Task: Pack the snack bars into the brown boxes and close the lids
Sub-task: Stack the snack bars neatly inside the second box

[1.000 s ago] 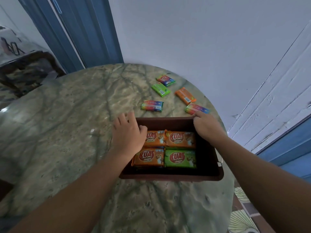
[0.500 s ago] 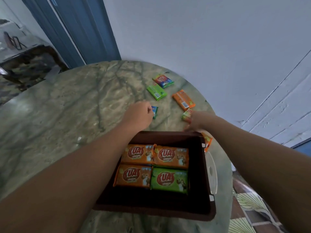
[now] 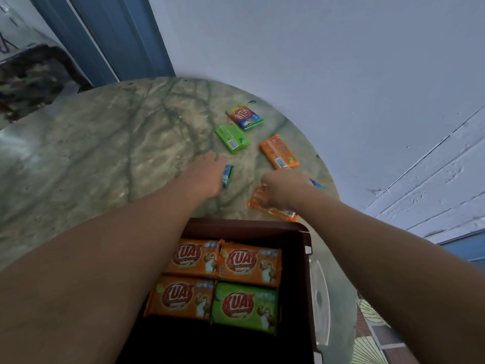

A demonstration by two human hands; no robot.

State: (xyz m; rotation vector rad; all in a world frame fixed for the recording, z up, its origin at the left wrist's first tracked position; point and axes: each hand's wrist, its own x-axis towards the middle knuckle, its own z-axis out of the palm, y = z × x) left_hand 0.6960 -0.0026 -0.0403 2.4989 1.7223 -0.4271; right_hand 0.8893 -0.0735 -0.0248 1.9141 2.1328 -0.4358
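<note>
An open brown box (image 3: 303,285) sits near me on the round marble table (image 3: 105,153), holding several snack bars, three orange (image 3: 249,262) and one green (image 3: 245,307). Beyond the box, my left hand (image 3: 204,174) grips a multicoloured bar (image 3: 227,175) whose blue end sticks out. My right hand (image 3: 283,191) grips an orange bar (image 3: 258,202) just past the box's far rim; a blue bar tip (image 3: 317,183) peeks from behind it. Farther off lie a green bar (image 3: 232,137), a multicoloured bar (image 3: 244,116) and an orange bar (image 3: 278,152).
The white wall (image 3: 315,61) rises close behind the table's far right edge. A blue door frame (image 3: 118,35) stands at the back left. A white lid part (image 3: 321,298) lies beside the box on the right. Tiled floor (image 3: 372,337) shows below the table's right edge.
Both hands left the box rim and reached forward over the table. Each has taken hold of a bar. My head moved forward, so the box sits lower in view.
</note>
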